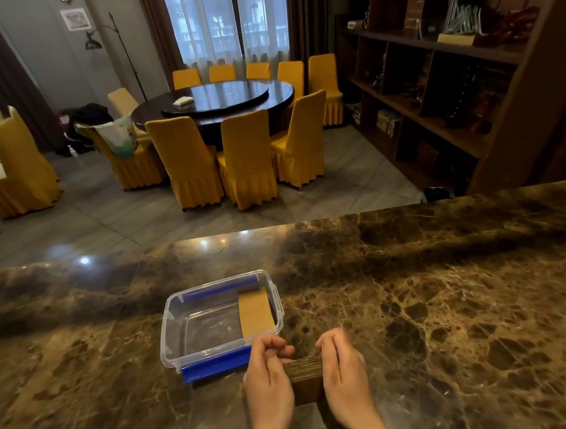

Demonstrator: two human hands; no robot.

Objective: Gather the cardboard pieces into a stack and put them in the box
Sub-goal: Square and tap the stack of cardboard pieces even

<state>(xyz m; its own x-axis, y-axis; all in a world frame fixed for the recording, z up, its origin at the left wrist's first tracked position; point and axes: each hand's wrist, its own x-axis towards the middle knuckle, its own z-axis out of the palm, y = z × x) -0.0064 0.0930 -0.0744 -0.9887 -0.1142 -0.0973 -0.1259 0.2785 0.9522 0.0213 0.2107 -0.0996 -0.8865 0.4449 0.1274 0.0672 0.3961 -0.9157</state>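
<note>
A stack of cardboard pieces stands on the marble counter, pressed between my two hands. My left hand grips its left side and my right hand grips its right side, so only the top edges and front face show. Just beyond and to the left sits a clear plastic box with blue clips. Inside the box, along its right wall, lies another stack of cardboard pieces.
The dark marble counter stretches left and right; its far edge drops to a tiled floor. Beyond stand a round dining table with yellow chairs and a wooden shelf unit at the right.
</note>
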